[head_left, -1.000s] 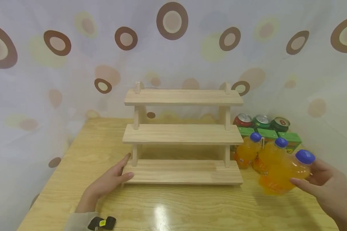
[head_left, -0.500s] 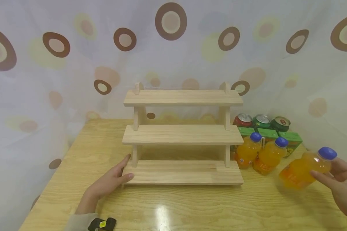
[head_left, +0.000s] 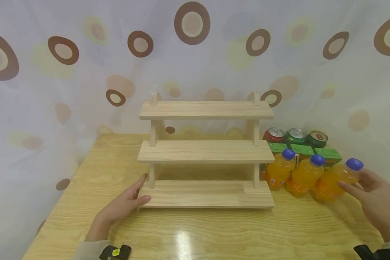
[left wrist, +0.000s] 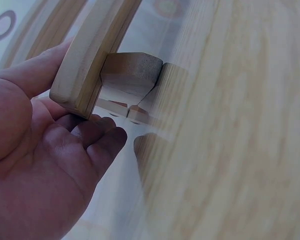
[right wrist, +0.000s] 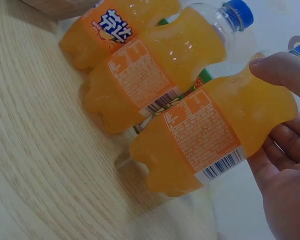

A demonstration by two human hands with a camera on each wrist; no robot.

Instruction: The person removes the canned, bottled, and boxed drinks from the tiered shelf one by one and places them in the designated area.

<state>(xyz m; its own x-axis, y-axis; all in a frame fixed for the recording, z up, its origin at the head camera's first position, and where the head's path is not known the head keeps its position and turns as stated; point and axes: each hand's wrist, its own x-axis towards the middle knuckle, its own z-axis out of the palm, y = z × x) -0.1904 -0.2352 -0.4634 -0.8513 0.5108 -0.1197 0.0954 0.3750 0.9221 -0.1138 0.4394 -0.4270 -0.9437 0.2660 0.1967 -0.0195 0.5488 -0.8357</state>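
Note:
A three-tier wooden display shelf (head_left: 205, 151) stands on the table. My left hand (head_left: 125, 202) holds the left end of its lowest board; in the left wrist view the thumb and fingers lie around the board end (left wrist: 82, 60). At the right, my right hand (head_left: 375, 202) grips an orange soda bottle (head_left: 331, 182) with a blue cap, thumb on the near side. This bottle stands close beside the middle orange soda bottle (right wrist: 135, 75). Its base is near the table top in the right wrist view; whether it touches is hard to tell. A third orange soda bottle (head_left: 279, 171) is nearest the shelf.
Behind the bottles sit green drink cartons (head_left: 302, 150) in a row. Farther back are three drink cans (head_left: 295, 135). A patterned cloth (head_left: 195, 65) hangs behind the wooden table (head_left: 149, 231) and along its sides.
My right hand first carried the orange soda bottle to the right, away from the other bottles, then brought it back left beside the middle one. My left hand has stayed on the shelf.

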